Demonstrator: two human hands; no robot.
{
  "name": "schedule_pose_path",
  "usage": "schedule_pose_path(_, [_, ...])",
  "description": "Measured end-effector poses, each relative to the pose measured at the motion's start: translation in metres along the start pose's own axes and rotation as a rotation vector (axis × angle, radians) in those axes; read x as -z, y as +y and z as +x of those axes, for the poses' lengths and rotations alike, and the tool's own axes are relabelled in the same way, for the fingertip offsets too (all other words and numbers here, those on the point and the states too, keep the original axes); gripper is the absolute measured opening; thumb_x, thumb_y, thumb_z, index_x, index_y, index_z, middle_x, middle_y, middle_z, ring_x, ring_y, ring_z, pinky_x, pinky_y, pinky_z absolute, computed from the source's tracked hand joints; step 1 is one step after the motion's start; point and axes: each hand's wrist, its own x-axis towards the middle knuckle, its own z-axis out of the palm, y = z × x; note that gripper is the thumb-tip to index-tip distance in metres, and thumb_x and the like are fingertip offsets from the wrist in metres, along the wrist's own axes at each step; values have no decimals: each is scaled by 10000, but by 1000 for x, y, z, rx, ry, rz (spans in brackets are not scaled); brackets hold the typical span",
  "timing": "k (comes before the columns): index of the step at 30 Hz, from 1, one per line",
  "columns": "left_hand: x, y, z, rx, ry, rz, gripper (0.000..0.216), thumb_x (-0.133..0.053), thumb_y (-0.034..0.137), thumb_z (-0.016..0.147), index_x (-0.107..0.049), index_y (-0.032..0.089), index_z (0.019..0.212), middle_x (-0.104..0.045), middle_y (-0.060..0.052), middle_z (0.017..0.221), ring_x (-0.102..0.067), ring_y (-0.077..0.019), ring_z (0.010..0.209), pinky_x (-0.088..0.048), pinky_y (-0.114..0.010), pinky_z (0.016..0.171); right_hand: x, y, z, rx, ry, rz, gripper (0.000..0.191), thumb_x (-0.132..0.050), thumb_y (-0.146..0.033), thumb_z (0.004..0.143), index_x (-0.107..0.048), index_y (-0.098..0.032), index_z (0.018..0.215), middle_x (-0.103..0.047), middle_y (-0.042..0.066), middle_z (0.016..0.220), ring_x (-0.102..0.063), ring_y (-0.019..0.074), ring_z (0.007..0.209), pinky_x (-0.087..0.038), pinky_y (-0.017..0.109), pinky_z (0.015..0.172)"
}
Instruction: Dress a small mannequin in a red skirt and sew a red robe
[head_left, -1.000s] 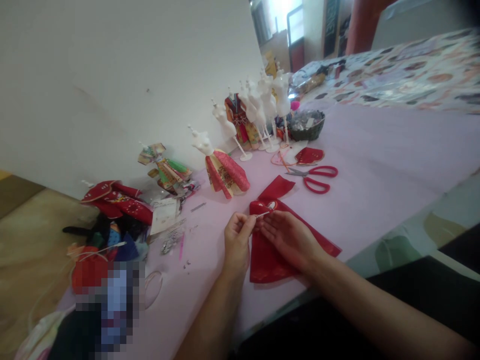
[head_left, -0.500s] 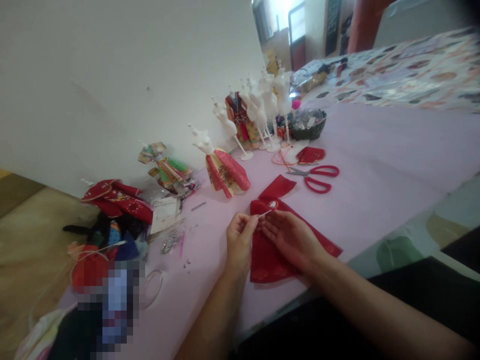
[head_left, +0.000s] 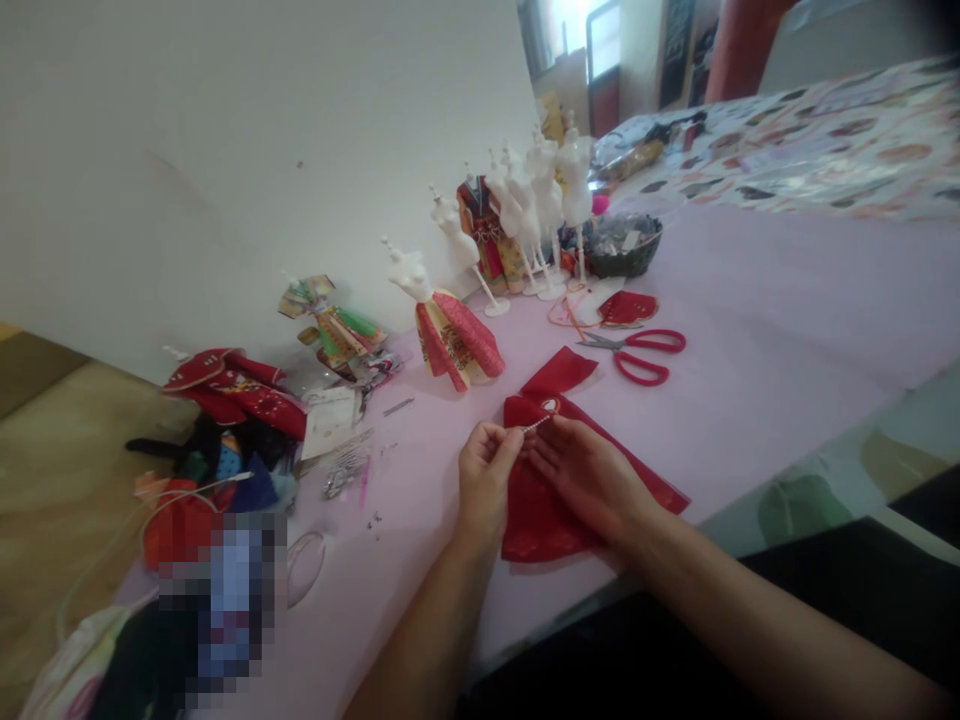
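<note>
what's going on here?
Two bare hands are at work at a lilac-covered table. The left hand pinches a thin silvery piece, too small to identify, just above a red miniature garment. The right hand rests on that garment. Red-handled scissors lie beyond it, and small white mannequins, some dressed, stand along the wall.

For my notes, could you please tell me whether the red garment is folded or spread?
Spread: the red cloth garment lies flat on the pink table, under the right hand.
</note>
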Motion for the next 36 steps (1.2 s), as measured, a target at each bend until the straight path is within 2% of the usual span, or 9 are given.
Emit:
schedule_pose_path(6, [0, -1, -1, -16, 3, 21, 279, -747, 307, 812, -515, 183, 722, -673, -1, 777, -667, -138, 798, -500, -281, 807, -2, -1, -1, 12, 12, -12, 138, -600, -164, 868, -701, -181, 775, -721, 21, 802, -671, 154, 818, -527, 297, 881])
schedule_pose_path(17, [0, -2, -2, -23, -6, 24, 275, -746, 302, 819, -514, 184, 730, -651, 7, 775, -666, -145, 840, -484, -284, 832, -2, -3, -1, -4, 3, -2, 231, -551, -220, 920, -692, -166, 747, -715, 33, 776, -662, 154, 772, -531, 302, 838])
schedule_pose_path(20, [1, -3, -2, -27, -5, 28, 283, -747, 311, 815, -510, 186, 724, -635, 13, 756, -650, -138, 799, -485, -282, 805, -3, -2, -2, -2, 3, -3, 230, -551, -206, 924, -694, -159, 750, -713, 33, 774, -660, 148, 769, -524, 296, 841])
schedule_pose_path(23, [1, -4, -2, -27, 4, 51, 289, -755, 325, 804, -516, 186, 722, -629, 16, 748, -629, -129, 753, -486, -279, 777, -4, -1, -3, 5, 2, -24, 194, -583, -206, 922, -705, -157, 780, -711, 29, 777, -652, 141, 764, -520, 288, 832])
schedule_pose_path(36, [0, -1, -6, -37, -21, 82, 279, -731, 336, 831, -514, 185, 742, -665, -5, 790, -653, -143, 804, -497, -266, 767, -4, 0, -3, 34, 1, -63, 115, -717, -237, 858, -690, -190, 757, -708, 15, 765, -655, 148, 791, -505, 298, 838])
